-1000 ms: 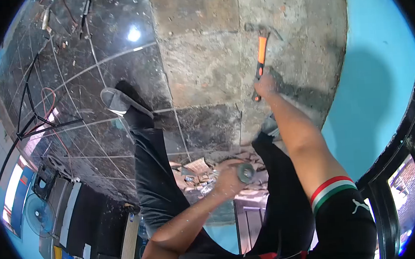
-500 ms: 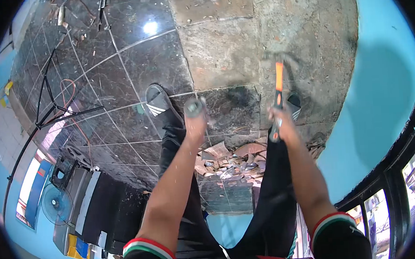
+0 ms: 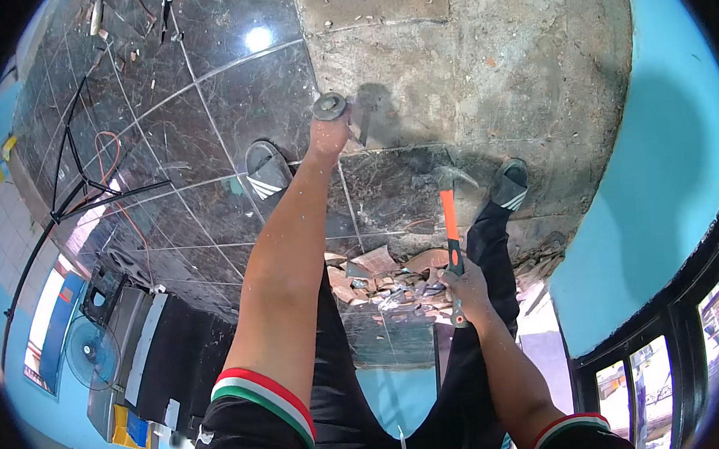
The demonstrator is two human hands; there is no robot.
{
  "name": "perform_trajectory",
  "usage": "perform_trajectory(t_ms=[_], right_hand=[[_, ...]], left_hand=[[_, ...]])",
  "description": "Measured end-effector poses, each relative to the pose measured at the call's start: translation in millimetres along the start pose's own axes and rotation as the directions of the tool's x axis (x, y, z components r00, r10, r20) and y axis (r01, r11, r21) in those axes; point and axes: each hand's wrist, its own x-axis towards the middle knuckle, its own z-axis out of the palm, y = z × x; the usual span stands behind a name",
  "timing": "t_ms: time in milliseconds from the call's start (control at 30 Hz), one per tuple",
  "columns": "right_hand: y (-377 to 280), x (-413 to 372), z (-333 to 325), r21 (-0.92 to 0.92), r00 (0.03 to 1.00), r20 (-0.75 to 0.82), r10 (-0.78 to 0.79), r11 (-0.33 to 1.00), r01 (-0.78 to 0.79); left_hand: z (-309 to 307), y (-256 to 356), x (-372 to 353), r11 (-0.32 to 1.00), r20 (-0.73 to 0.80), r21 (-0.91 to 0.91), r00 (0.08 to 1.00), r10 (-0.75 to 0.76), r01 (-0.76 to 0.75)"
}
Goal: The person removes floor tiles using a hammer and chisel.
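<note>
My left hand (image 3: 331, 134) is closed around a tool with a round metal disc (image 3: 330, 106) on top, held over the seam between the dark tiles (image 3: 277, 89) and the bare concrete (image 3: 392, 91). The tool's lower end is partly hidden by the hand. My right hand (image 3: 467, 290) grips the lower handle of a hammer (image 3: 451, 227) with an orange and black grip. Its metal head is over a dark tile (image 3: 386, 186) between my feet. Beneath and left of the right hand lies a heap of broken tile pieces (image 3: 388, 282).
Sandals (image 3: 267, 171) are on my feet. A black metal stand (image 3: 86, 188) and an orange cable (image 3: 133, 222) lie at the left, near a fan (image 3: 90, 351) and black furniture (image 3: 191, 358). A blue wall (image 3: 668, 148) curves along the right, with black-framed windows (image 3: 652, 363).
My left hand has moved forward with its tool. The right hand and hammer have come back toward my body and slightly left. The view has shifted a little.
</note>
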Motion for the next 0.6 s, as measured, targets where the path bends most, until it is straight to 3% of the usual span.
perform_trajectory(t_ms=[67, 200, 300, 367, 433, 500, 600], right_hand=[[1, 5, 2, 0.01, 1.0, 0.0, -0.02, 1.0, 0.02], [-27, 5, 17, -0.291, 0.978, -0.075, -0.196, 0.942, 0.167], [-58, -2, 30, -0.313, 0.981, -0.06, -0.187, 0.936, 0.159], [-72, 0, 39, -0.341, 0.965, -0.067, -0.255, 0.914, 0.218], [-91, -3, 48, -0.36, 0.956, -0.057, -0.289, 0.899, 0.25], [-121, -12, 57, -0.369, 0.957, -0.028, -0.288, 0.893, 0.258], [-177, -26, 80, -0.501, 0.819, -0.014, -0.574, 0.713, 0.491]], left_hand=[[-10, -9, 4, 1.0, 0.012, 0.014, 1.0, 0.018, -0.018], [-27, -2, -3, 0.996, 0.104, 0.004, 0.991, -0.086, 0.086], [-23, -8, 0, 0.987, 0.18, 0.111, 0.979, 0.094, -0.115], [-21, -21, 7, 0.984, 0.226, 0.171, 0.974, 0.014, -0.054], [-16, -3, 1, 0.997, 0.222, 0.035, 0.972, -0.072, 0.066], [-18, 6, -2, 0.995, 0.188, -0.039, 0.978, -0.086, 0.095], [-21, 1, -2, 0.985, 0.15, -0.137, 0.985, -0.082, 0.103]])
